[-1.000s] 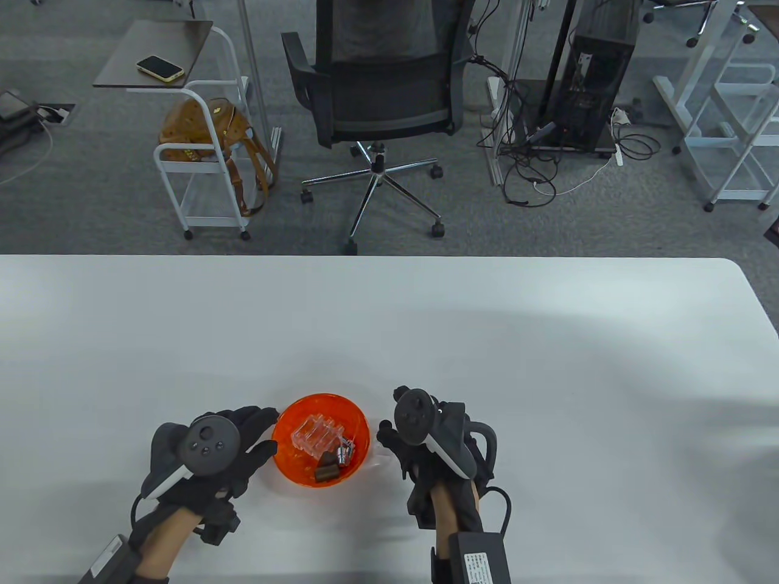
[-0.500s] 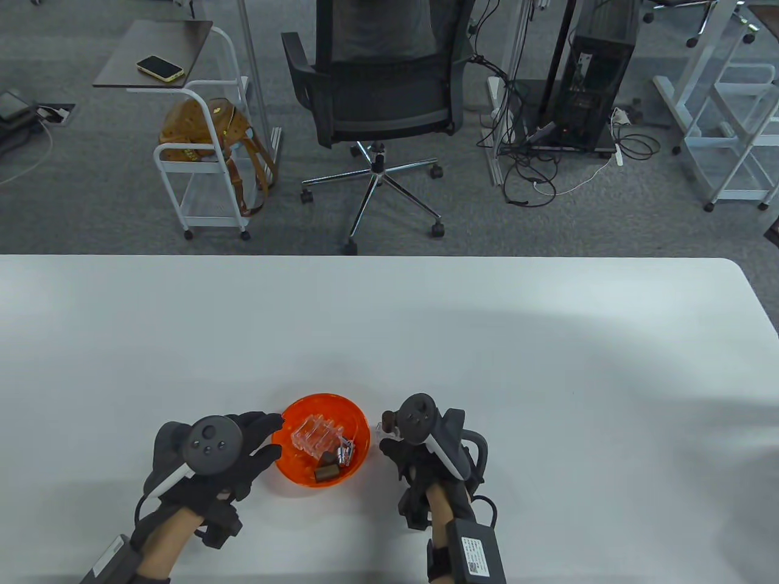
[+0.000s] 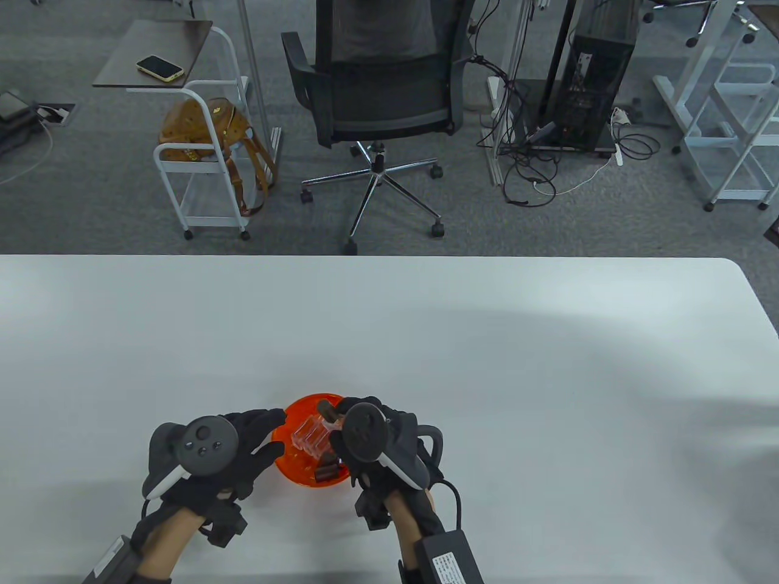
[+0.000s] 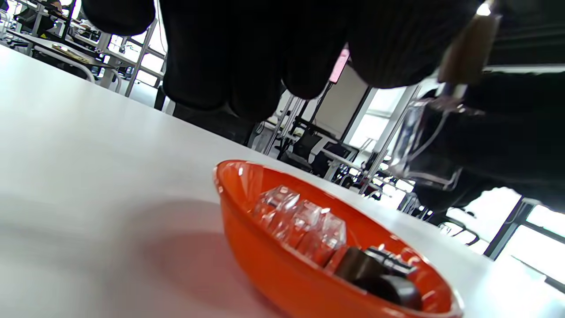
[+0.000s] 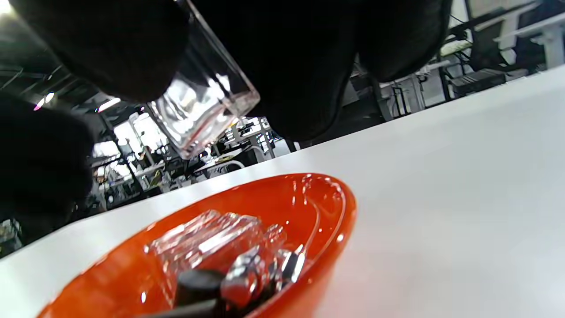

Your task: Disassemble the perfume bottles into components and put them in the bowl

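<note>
An orange bowl (image 3: 297,473) sits near the table's front edge. It holds clear glass bottle bodies (image 3: 307,433), brown caps (image 3: 325,470) and silver spray parts (image 5: 247,274). My right hand (image 3: 339,421) hovers over the bowl's right half and grips a clear perfume bottle (image 5: 203,110) with a brown cap (image 3: 328,412) on it. The left wrist view shows that bottle (image 4: 423,145) held above the bowl's (image 4: 265,265) far side. My left hand (image 3: 268,433) lies by the bowl's left rim, fingers straight, holding nothing.
The white table (image 3: 487,340) stretches wide behind and to the right of the bowl. Beyond its far edge stand an office chair (image 3: 377,79) and a small white cart (image 3: 201,152) on the floor.
My right hand has moved left from beside the bowl to above it, carrying the capped bottle. The left hand has barely shifted.
</note>
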{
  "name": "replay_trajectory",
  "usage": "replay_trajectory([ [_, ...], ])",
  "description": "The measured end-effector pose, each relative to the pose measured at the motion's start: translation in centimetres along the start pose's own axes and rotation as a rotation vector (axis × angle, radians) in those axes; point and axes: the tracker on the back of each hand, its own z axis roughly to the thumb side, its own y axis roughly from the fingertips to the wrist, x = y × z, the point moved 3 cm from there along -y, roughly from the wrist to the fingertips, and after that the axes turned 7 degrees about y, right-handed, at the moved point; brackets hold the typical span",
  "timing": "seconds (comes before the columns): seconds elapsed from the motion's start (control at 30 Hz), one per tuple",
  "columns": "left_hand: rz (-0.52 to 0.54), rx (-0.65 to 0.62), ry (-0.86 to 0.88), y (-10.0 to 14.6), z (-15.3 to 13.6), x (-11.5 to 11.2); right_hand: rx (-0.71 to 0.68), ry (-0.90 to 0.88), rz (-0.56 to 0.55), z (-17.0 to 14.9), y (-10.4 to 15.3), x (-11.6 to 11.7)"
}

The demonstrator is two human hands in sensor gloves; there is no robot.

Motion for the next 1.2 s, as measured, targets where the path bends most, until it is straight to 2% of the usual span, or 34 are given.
replay_trajectory([
  [0.23,0.027,-0.103,0.131,0.1,1.0,0.2,-0.109,0.166,0.020,3.4,0.5,1.4],
  [0.43,0.030,-0.130,0.079,0.1,1.8,-0.1,-0.149,0.191,0.007,4.9,0.9,1.3],
  [0.6,0.057,-0.119,0.038,0.3,2.0,-0.1,-0.150,0.210,-0.007,4.9,0.9,1.2],
  [0.8,0.204,-0.071,0.134,0.3,1.0,1.8,-0.077,0.202,-0.022,2.5,0.4,0.2],
  [0.9,0.083,-0.025,0.074,-0.1,0.6,0.4,-0.004,0.149,-0.053,0.3,0.2,-1.0],
  [0.93,0.009,-0.030,0.016,-0.3,0.7,-0.7,0.026,0.124,-0.074,-0.5,0.2,-1.5],
  [1.03,-0.093,-0.086,-0.128,-0.5,1.8,-3.0,0.077,0.071,-0.110,-1.8,0.3,-2.2],
  [1.2,-0.164,-0.140,-0.321,-0.8,3.5,-5.5,0.076,0.035,-0.070,-2.1,0.2,-1.7],
])
